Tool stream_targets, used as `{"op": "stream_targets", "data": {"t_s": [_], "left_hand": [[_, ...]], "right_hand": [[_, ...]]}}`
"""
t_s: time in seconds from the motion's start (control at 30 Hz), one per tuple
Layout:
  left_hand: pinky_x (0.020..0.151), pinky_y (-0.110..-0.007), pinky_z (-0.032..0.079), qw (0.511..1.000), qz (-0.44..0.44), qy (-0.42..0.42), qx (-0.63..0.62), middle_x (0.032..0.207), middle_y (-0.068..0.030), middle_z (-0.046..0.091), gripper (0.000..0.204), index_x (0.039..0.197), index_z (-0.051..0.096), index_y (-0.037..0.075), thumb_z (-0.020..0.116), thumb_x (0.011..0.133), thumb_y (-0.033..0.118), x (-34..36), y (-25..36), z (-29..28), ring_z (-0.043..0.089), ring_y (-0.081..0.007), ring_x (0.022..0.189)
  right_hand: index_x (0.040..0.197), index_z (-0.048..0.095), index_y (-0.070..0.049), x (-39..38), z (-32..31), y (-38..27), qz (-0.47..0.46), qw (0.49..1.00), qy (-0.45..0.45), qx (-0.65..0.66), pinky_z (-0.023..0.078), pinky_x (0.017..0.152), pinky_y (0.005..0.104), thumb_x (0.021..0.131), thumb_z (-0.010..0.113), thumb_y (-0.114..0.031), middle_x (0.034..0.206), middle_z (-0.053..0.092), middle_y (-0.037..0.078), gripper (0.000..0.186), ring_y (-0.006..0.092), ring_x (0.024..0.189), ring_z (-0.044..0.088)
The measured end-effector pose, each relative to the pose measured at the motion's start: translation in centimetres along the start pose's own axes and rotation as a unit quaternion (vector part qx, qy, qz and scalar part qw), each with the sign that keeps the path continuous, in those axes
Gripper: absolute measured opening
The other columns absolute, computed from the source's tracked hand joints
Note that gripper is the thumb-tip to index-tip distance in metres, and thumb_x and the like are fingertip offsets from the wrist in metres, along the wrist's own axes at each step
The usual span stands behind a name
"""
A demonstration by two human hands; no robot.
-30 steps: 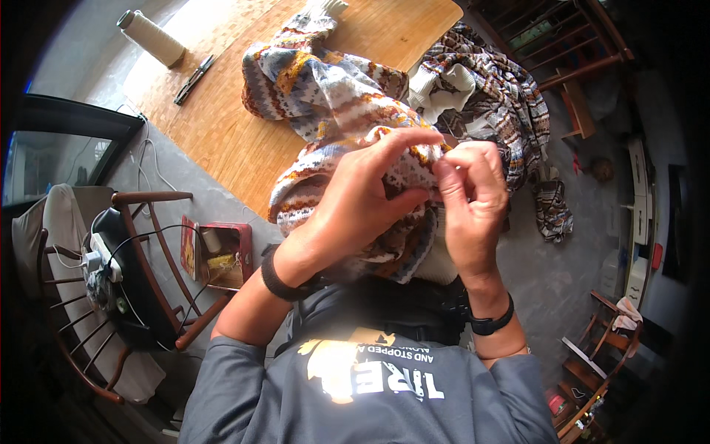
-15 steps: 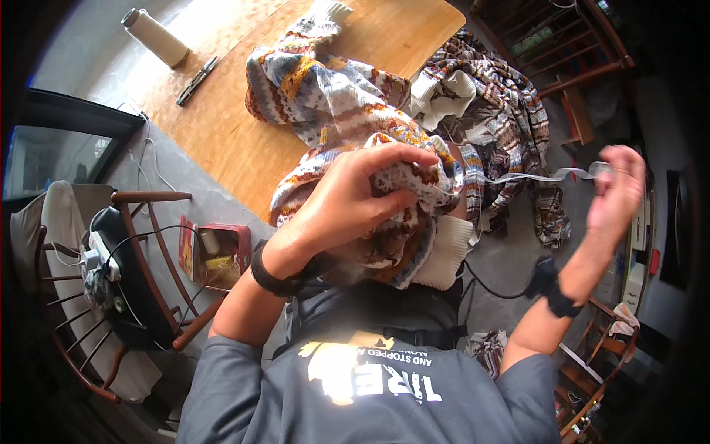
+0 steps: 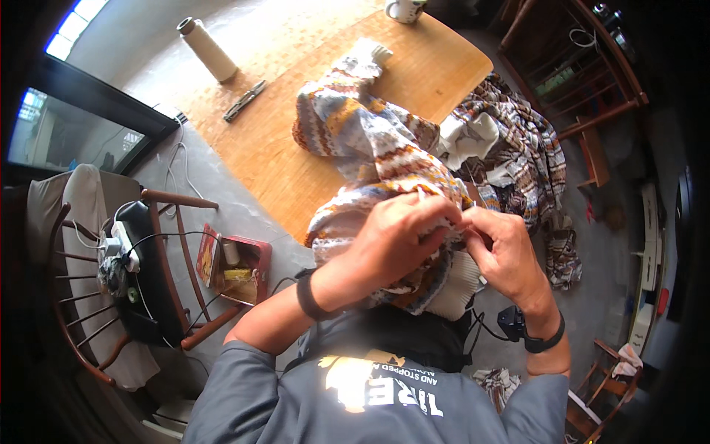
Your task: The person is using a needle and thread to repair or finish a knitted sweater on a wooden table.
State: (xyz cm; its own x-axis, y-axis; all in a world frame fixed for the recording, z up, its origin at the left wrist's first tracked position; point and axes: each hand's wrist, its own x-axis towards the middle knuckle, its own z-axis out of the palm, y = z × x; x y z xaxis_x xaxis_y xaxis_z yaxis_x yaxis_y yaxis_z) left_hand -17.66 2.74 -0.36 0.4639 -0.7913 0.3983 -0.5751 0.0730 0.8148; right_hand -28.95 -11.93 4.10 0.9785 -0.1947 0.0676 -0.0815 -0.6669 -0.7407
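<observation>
Since half a second ago, the right hand (image 3: pixel 506 248) has swung in from well out to the right and now stands beside the left hand (image 3: pixel 403 233). Leftmost on the desk (image 3: pixel 274 163) are a cone of cream thread (image 3: pixel 207 50) and small thread snips (image 3: pixel 245 101), well apart from both hands. Next comes the left grip, closed on a bunched fold of the patterned knit garment (image 3: pixel 407 159), which runs from the desk down to the lap, under and between the hands. It looks soft, limp and fairly light, unlikely to slip or break, though its loops could snag; a folded edge pinched between thumb and fingers should be the surest hold, and the cream ribbed band (image 3: pixel 452 288) below seems a little firmer. Right of that, the right grip's fingertips meet the garment's edge; whether they are closed on cloth or thread, I cannot tell.
</observation>
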Motion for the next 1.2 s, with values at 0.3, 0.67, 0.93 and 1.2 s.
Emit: {"op": "stream_targets", "data": {"t_s": [0.3,0.67,0.93,1.2], "left_hand": [[0.059,-0.039,0.044,0.994,0.057,0.012,0.097,0.066,-0.0084,0.05,0.021,0.084,0.056,0.01,0.064,0.068,-0.001,-1.2,-1.0,-0.6,0.054,-0.0269,0.065],[0.079,-0.021,0.047,0.978,-0.208,-0.012,0.014,0.099,-0.0002,0.061,0.018,0.107,0.058,0.004,0.06,0.089,0.004,-1.1,-7.8,-11.9,0.056,-0.0062,0.092],[0.07,-0.022,0.047,0.977,-0.201,-0.049,0.041,0.088,0.0005,0.062,0.026,0.111,0.055,0.004,0.063,0.086,0.003,-0.3,-8.2,-12.9,0.057,-0.0056,0.081],[0.079,-0.033,0.049,0.971,0.092,0.079,0.205,0.101,-0.0117,0.064,0.042,0.107,0.062,0.005,0.07,0.068,-0.006,3.1,2.5,-7.1,0.061,-0.0267,0.095]], "right_hand": [[0.077,0.062,-0.005,-2.7,2.1,-2.8,-0.112,0.947,-0.207,0.219,0.043,0.053,0.0324,0.066,0.061,0.003,0.066,0.057,0.009,0.013,0.024,0.057,0.057],[0.109,0.06,-0.006,-9.9,-0.5,12.0,0.26,0.964,0.032,-0.036,0.045,0.052,0.0284,0.072,0.069,-0.007,0.058,0.055,0.004,0.038,0.0096,0.053,0.052],[0.082,0.06,-0.001,-12.1,2.8,11.3,0.238,0.959,0.151,0.041,0.043,0.054,0.0249,0.071,0.066,-0.002,0.064,0.058,0.004,0.012,0.0054,0.058,0.051],[0.077,0.052,-0.006,-11.7,-9.2,1.4,0.077,0.845,0.279,0.449,0.024,0.032,0.0165,0.072,0.061,-0.015,0.057,0.05,-0.003,0.013,0.0006,0.034,0.03]]}}
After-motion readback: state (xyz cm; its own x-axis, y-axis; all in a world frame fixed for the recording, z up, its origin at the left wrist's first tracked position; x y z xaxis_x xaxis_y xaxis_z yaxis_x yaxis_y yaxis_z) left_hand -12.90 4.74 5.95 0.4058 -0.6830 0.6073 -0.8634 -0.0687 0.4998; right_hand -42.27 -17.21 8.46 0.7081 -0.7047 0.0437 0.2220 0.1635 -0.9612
